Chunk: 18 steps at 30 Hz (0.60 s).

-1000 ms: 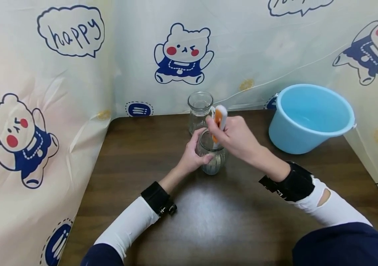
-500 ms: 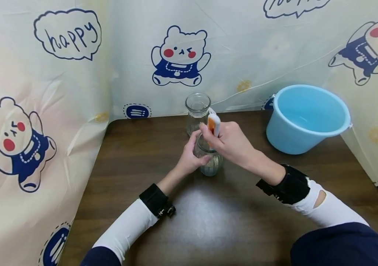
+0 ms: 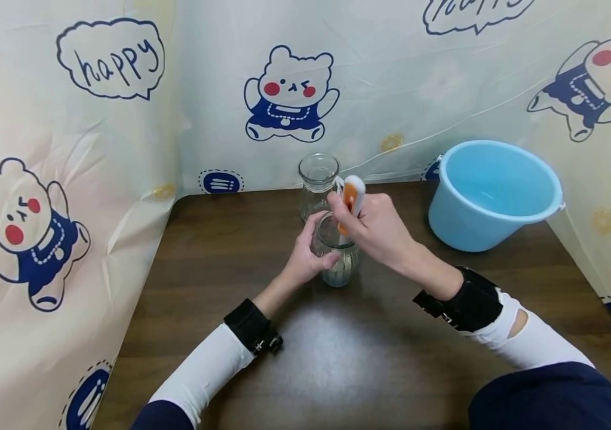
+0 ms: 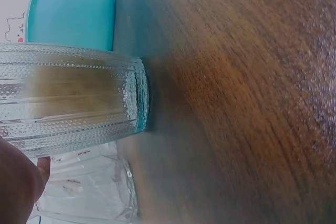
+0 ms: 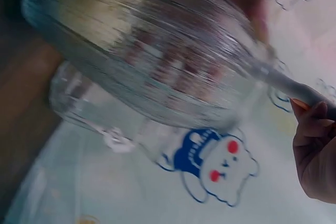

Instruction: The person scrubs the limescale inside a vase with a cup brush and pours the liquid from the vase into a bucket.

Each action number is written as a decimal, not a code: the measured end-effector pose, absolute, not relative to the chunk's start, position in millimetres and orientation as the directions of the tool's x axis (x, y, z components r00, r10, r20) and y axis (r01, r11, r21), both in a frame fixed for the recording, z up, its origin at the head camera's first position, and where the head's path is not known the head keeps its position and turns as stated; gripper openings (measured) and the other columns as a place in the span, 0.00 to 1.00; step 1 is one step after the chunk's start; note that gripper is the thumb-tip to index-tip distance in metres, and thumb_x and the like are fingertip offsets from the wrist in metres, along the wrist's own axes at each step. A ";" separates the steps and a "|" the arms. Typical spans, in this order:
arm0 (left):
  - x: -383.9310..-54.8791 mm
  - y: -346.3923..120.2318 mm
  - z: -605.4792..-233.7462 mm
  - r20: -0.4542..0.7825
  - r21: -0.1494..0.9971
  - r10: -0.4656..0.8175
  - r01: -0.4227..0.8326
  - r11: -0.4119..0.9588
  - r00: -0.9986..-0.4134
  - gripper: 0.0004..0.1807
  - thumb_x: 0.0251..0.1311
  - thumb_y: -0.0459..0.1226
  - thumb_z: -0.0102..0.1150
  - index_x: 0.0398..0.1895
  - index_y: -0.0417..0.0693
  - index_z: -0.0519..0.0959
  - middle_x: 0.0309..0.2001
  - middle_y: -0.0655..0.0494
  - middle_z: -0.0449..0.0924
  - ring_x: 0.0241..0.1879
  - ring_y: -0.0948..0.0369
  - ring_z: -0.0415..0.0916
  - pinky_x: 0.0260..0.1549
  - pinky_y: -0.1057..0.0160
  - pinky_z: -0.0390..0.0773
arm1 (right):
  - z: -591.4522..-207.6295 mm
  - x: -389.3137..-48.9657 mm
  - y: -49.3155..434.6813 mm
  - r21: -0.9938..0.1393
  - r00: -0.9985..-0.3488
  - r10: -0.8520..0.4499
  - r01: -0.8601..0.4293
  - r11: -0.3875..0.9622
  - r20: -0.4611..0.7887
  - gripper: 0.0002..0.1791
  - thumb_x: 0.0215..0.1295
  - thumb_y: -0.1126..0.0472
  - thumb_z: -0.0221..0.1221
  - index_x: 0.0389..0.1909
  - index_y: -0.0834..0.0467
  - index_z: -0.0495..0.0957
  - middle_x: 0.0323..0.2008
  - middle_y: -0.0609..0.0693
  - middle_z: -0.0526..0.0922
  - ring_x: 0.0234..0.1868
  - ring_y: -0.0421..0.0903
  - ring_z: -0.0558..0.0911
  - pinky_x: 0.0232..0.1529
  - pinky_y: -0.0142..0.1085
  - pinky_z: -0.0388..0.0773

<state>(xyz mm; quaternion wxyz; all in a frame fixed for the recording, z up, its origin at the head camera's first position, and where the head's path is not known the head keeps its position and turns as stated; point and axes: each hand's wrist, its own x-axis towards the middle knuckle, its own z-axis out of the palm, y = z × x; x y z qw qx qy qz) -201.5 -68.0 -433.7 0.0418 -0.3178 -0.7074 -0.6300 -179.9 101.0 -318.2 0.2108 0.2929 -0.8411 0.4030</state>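
My left hand grips the upper side of a clear ribbed glass jar, which stands upright on the table. In my right hand is the white and orange handle of a bottle brush, thumb pressed along it. The handle slants down through the jar's mouth. Through the glass, the left wrist view shows the brush's pale yellowish head low inside the jar; its texture is blurred. In the right wrist view the grey stem enters the jar, with left-hand fingers visible through the ribs.
Directly behind the held jar stands a second clear glass jar with a white tie near its neck. A light blue bucket sits at the back right of the brown wooden table. Printed cloth hangs behind and at both sides.
The brush handle sank deeper into the jar half a second ago and is now raised again, with my right hand following it. My left hand keeps its hold on the jar.
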 end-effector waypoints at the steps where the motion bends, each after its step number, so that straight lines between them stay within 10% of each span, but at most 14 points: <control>1: -202.3 -67.7 -433.4 0.462 0.865 0.398 0.501 -0.005 -0.793 0.50 0.51 0.56 0.65 0.65 0.29 0.59 0.57 0.28 0.70 0.53 0.40 0.70 0.52 0.39 0.72 | -315.2 -180.0 101.7 -0.557 -0.737 -0.310 -0.663 0.500 0.600 0.23 0.71 0.57 0.51 0.15 0.58 0.77 0.12 0.49 0.76 0.16 0.38 0.71 0.16 0.33 0.69; 9: -205.3 -67.6 -433.4 0.459 0.860 0.391 0.510 0.031 -0.798 0.52 0.49 0.61 0.63 0.65 0.30 0.60 0.56 0.32 0.73 0.51 0.49 0.73 0.52 0.50 0.74 | -322.2 -181.6 102.5 -0.580 -0.762 -0.325 -0.641 0.503 0.561 0.22 0.71 0.56 0.51 0.16 0.59 0.77 0.11 0.48 0.74 0.15 0.38 0.70 0.17 0.32 0.71; 18: -203.8 -66.1 -437.0 0.476 0.864 0.391 0.501 -0.044 -0.787 0.46 0.48 0.46 0.67 0.64 0.27 0.59 0.54 0.25 0.71 0.50 0.33 0.70 0.49 0.30 0.68 | -304.7 -181.4 102.8 -0.612 -0.749 -0.250 -0.652 0.448 0.614 0.21 0.73 0.56 0.49 0.22 0.59 0.80 0.15 0.48 0.79 0.18 0.37 0.73 0.20 0.34 0.73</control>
